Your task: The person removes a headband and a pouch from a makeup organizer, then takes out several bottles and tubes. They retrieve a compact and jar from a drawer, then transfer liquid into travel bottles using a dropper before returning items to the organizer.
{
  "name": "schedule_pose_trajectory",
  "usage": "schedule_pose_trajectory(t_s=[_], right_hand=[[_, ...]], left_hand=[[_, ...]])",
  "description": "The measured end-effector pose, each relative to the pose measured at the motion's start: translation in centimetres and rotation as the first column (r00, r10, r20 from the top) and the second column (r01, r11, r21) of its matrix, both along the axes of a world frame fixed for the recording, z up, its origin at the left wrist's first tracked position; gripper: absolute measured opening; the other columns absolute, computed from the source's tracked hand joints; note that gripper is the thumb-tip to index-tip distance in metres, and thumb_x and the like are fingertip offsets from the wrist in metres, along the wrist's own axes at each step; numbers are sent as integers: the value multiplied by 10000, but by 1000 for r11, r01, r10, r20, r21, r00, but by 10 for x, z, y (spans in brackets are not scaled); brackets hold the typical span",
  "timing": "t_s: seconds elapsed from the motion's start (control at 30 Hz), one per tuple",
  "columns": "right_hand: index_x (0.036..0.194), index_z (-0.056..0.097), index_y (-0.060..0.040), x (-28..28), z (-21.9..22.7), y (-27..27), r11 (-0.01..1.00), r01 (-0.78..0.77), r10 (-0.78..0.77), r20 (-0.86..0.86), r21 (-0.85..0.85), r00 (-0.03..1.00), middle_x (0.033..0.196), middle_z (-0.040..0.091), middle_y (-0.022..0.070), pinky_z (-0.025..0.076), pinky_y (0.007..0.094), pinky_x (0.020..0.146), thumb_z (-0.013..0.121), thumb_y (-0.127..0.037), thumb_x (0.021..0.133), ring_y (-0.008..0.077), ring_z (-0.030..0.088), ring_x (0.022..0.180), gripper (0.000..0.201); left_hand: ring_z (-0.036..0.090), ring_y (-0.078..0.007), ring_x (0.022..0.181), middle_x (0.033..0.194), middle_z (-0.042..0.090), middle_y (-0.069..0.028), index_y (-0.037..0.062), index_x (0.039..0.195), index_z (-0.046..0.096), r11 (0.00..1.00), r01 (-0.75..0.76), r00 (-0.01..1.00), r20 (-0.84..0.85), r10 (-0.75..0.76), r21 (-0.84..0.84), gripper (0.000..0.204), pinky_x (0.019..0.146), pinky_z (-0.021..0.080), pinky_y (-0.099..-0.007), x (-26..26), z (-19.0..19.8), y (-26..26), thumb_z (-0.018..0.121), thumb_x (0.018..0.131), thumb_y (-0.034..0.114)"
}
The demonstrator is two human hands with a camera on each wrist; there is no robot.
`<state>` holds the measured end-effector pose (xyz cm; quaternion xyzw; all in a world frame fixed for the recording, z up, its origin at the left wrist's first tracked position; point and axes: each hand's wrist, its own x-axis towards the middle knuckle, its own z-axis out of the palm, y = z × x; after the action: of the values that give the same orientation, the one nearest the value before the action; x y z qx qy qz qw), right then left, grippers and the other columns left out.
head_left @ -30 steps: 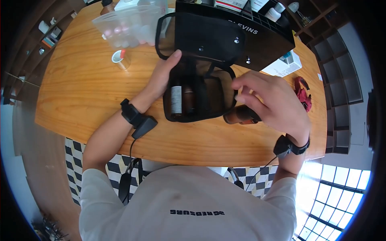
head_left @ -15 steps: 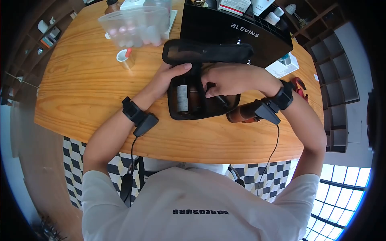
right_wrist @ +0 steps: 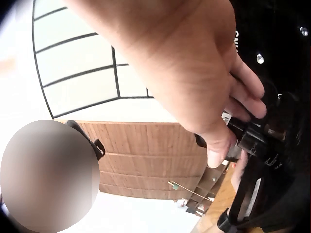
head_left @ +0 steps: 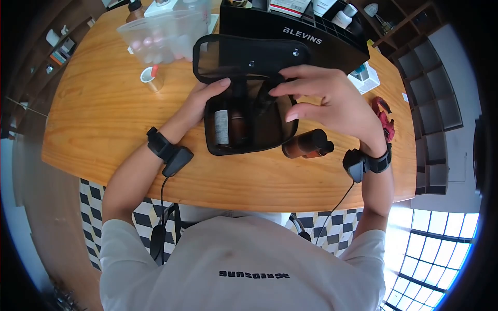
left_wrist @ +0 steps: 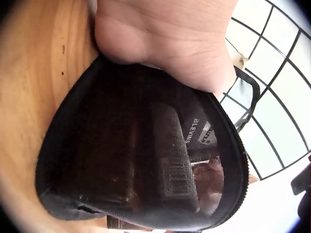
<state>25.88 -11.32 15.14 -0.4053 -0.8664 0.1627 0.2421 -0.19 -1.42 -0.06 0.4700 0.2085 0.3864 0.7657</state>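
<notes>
Brown, black-capped bottles [head_left: 293, 149] sitting toward wooden desk's [head_left: 233, 181] front edge
Left hand [head_left: 206, 98] gripping black mesh bag [head_left: 272, 129]; right hand [head_left: 334, 101] lifting, spread wide.

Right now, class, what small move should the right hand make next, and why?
Probably ease the black tube a little deeper into the case with the right hand: its fingertips are at the tube, the lid is open, and the left hand holds the case's edge.
</notes>
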Motion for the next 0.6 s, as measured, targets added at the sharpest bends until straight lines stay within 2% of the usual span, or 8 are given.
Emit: schedule_pose_trajectory(t_s=[0.13,0.23,0.3,0.33,0.43,0.47,0.57,0.6], right_hand=[[1153,777,-75,38,10,-23,995,97,-102,-142,-38,985,1242,693,173,538,326,739,859,-326,813,223,674,814,430],[1167,778,-77,74,15,-42,988,150,-143,-190,26,971,1270,689,155,537,320,745,869,-340,809,175,649,826,453],[1178,777,-83,87,16,-55,974,225,-229,-158,-37,961,1306,678,169,542,333,790,861,-311,814,205,670,865,438],[1178,777,-83,89,13,-59,972,233,-236,-159,-40,959,1306,678,169,542,333,790,861,-311,814,205,670,865,438],[1218,756,-94,89,-5,-69,958,278,-274,51,-75,960,1346,666,170,535,384,883,833,-255,816,325,690,1028,440],[1218,756,-94,91,-12,-70,956,282,-279,51,-77,959,1346,666,170,535,384,883,833,-255,816,325,690,1028,440],[1273,723,-110,96,-35,-68,918,242,-214,120,-314,969,1439,624,120,533,427,938,788,-192,852,362,668,1113,434],[1273,723,-110,99,-40,-68,918,240,-213,118,-316,970,1439,624,120,533,427,938,788,-192,852,362,668,1113,434]], left_hand=[[612,-166,1180,1303,635,-67,13,1409,542,1000,4,1000,-2,-3,25,463,1024,481,-328,-3,4,-1,624,1021,252],[611,-170,1207,1352,618,-83,15,1437,511,994,111,992,-56,-110,17,494,1026,490,-326,-5,2,5,605,1031,279],[609,-173,1234,1388,608,-98,12,1447,503,946,164,986,-13,-167,281,508,1035,497,-322,0,-1,12,579,1038,304],[609,-173,1234,1388,608,-98,12,1447,503,945,171,985,-15,-174,278,508,1035,497,-322,1,0,11,579,1038,304],[600,-178,1260,1405,596,-104,4,1452,497,968,155,987,-64,-145,196,564,1077,488,-330,4,4,8,576,1031,371],[600,-178,1260,1405,596,-104,4,1452,497,968,160,987,-65,-150,194,564,1077,488,-330,5,7,7,576,1031,371],[627,-186,1217,1353,632,-106,-8,1414,533,940,129,992,-48,-120,317,557,1046,504,-324,2,9,2,560,1046,410],[645,-187,1179,1315,653,-106,-10,1390,556,984,100,994,-60,-92,144,545,1020,515,-321,-4,6,1,548,1056,420]])
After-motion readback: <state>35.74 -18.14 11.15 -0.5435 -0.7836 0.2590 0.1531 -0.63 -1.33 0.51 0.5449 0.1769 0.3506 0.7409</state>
